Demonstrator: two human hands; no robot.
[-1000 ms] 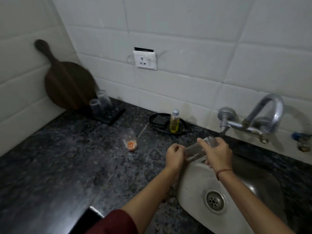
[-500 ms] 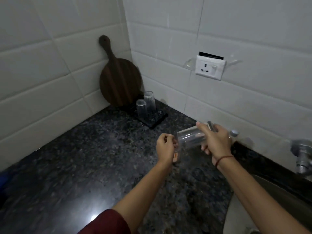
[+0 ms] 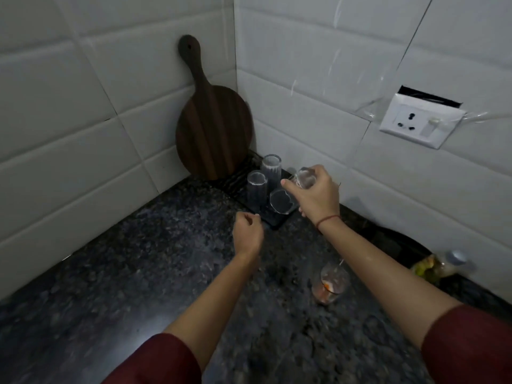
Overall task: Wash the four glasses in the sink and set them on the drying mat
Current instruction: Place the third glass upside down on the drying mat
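My right hand (image 3: 314,195) grips a clear glass (image 3: 288,195), tilted with its mouth toward me, just above the near right part of the dark drying mat (image 3: 273,221) in the counter's corner. Two clear glasses stand upside down on the mat: a shorter one (image 3: 256,188) and a taller one (image 3: 271,171) behind it. My left hand (image 3: 248,235) hovers as a loose fist over the counter just in front of the mat, holding nothing. A fourth glass (image 3: 329,282) with orange residue stands on the counter between my forearms. The sink is out of view.
A round dark wooden board (image 3: 213,128) leans in the tiled corner behind the mat. A wall socket (image 3: 421,123) sits at the right. A bottle (image 3: 443,266) lies on a dark tray at the right edge. The counter (image 3: 124,273) is dark speckled stone.
My view has swung left from the sink to the corner. My right hand has carried the glass from over the sink to above the mat; my left hand has let go of it.
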